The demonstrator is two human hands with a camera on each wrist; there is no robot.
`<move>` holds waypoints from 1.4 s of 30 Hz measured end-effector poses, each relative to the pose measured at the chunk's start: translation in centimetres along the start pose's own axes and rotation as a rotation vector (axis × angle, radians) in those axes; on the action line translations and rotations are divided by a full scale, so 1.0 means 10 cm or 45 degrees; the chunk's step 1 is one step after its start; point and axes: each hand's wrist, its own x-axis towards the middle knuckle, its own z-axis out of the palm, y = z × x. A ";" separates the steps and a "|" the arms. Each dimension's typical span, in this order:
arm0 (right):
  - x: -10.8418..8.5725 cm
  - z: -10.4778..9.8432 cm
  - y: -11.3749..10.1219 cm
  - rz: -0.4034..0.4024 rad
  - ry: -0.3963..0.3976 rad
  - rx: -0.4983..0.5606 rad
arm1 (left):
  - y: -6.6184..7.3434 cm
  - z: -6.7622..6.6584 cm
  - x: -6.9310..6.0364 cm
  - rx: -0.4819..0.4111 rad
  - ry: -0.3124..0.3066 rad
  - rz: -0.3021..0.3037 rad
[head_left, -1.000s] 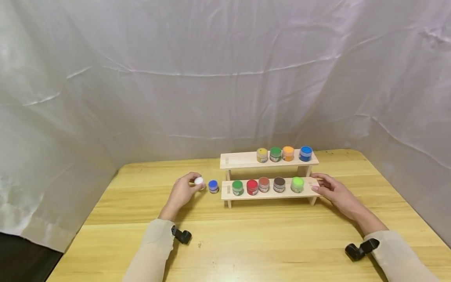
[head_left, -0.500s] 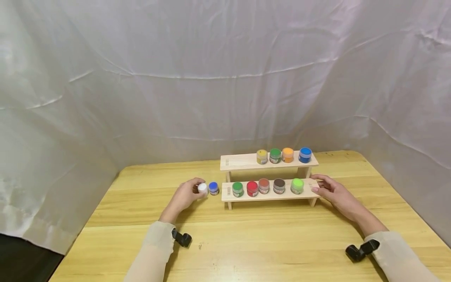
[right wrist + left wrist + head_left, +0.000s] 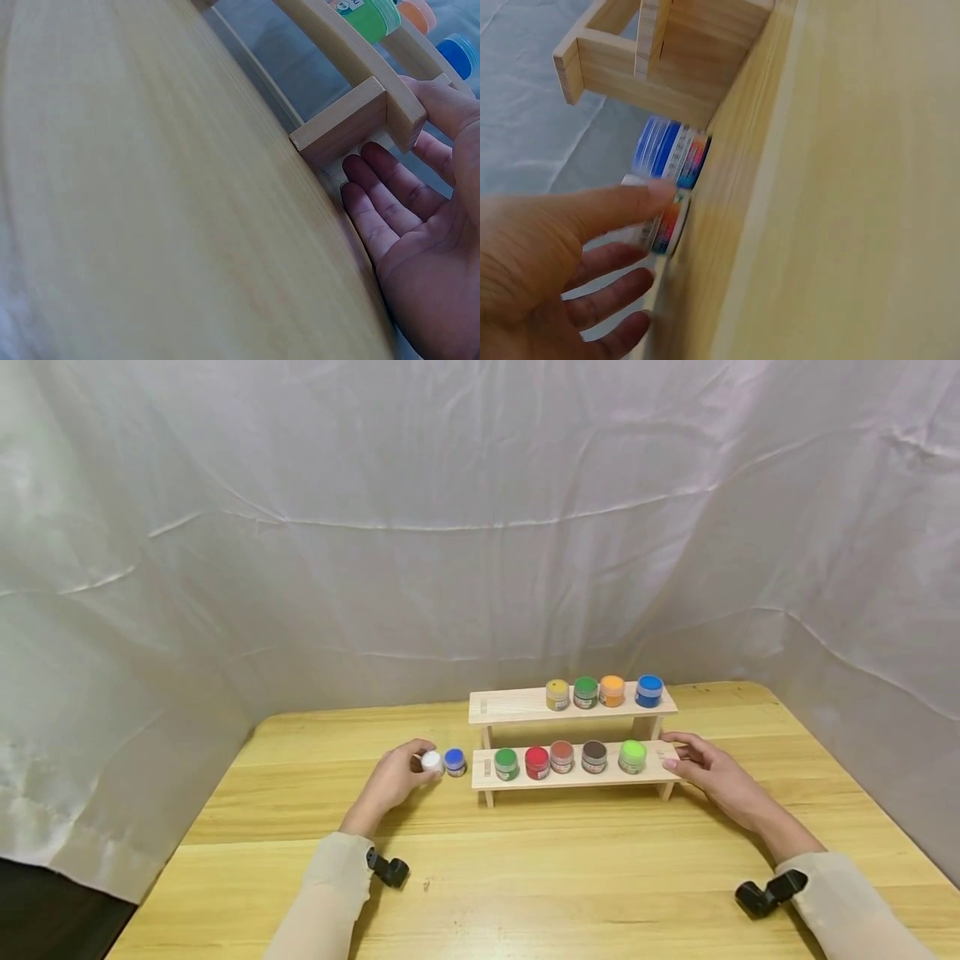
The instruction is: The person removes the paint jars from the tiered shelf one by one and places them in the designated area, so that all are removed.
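Note:
My left hand (image 3: pixel 396 774) holds a small white-lidded paint jar (image 3: pixel 432 762) between thumb and fingers, down at the table's surface. Right against it stands a blue-lidded paint jar (image 3: pixel 454 762); in the left wrist view the blue jar (image 3: pixel 671 150) lies between the white one and the rack. A two-step wooden rack (image 3: pixel 577 778) carries several paint jars. My right hand (image 3: pixel 723 778) grips the right end of its lower step. In the right wrist view the thumb lies over the step's board (image 3: pixel 405 112), while the lower fingers (image 3: pixel 375 206) stretch out beside the leg.
On the upper step sit yellow, green, orange and blue jars (image 3: pixel 649 691), towards the right. The lower step bears green, red, brownish and lime jars (image 3: pixel 632 756). The wooden table (image 3: pixel 570 877) extends in front, and a grey cloth (image 3: pixel 420 568) hangs behind.
My left hand has moved slightly right and set the white jar down upright against the blue one; it was apart and tilted before. The right hand has stayed on the rack.

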 end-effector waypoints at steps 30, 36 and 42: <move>0.00 -0.02 0.05 0.008 -0.008 -0.006 | 0.53 -0.29 -0.12 0.036 0.082 0.225; 0.00 -0.02 0.04 0.020 -0.007 0.001 | 0.74 -0.29 -0.04 0.092 0.127 0.341; 0.00 -0.02 0.02 0.023 -0.004 -0.008 | 1.05 -0.26 0.07 0.149 0.109 0.426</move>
